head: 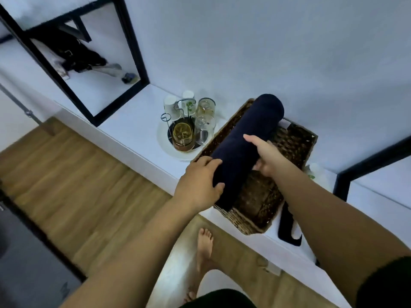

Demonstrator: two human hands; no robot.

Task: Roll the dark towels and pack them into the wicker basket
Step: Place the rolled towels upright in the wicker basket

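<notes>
Status: one rolled dark towel (244, 138) is finished as a roll and is being seated in the wicker basket (244, 225), which stands on the white ledge (133, 130) just beside the glass rack (189, 127). The roll lies lengthwise along the basket's left side. Its near end is down at the front corner; its far end rests on or above the far rim, and I cannot tell which. The rest of the basket shows only bare woven floor, so I judge this to be the first towel packed and the task to be at an early stage. No other dark towel is in view. A black strap (289, 227) lies on the ledge to the right of the basket. My left hand (198, 185) reaches in from the left; its fingers curl over the near end and the thumb closes against it, so it grips the roll. My right hand (266, 156) comes in over the basket's open middle; the index finger lies straight on the roll's top and the lower fingers curl against its right flank, so it holds the roll as well. Remaining: lower the far end, release, and repeat for any towels outside the view.
</notes>
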